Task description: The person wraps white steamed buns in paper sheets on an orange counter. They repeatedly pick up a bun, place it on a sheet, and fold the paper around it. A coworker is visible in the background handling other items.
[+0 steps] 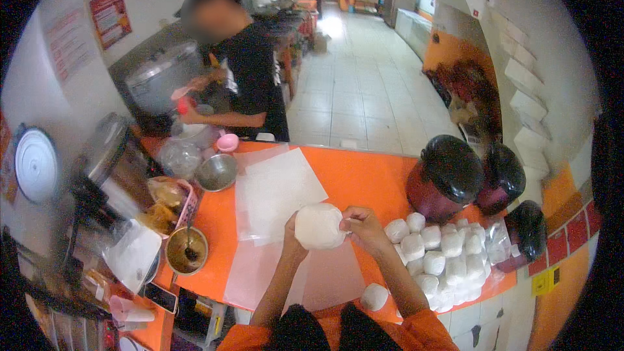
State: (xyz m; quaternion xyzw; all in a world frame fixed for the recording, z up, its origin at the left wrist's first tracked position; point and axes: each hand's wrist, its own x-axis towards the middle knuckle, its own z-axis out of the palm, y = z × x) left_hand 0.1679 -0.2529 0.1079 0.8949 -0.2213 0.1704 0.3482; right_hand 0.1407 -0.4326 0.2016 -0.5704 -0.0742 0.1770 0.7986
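Observation:
Above the orange counter I hold a rounded white bundle (319, 226), apparently wrapped in thin film or paper. My left hand (292, 241) supports it at its left side and from beneath. At its right edge, the thumb and fingers of my right hand (364, 226) pinch the wrapping. What the bundle contains cannot be seen. White paper sheets (275, 183) and translucent plastic sheets (321, 275) lie flat beneath my hands. To the right sits a heap of similar white bundles (453, 243), and one single bundle (374, 296) rests near the front edge.
Black-lidded pots (451, 175) stand behind the heap. At left are a metal bowl with dark filling and a spoon (186, 251), a steel bowl (216, 172), a pink basket (185, 204) and a phone (161, 297). Across the counter a co-worker (248, 73) handles a red container.

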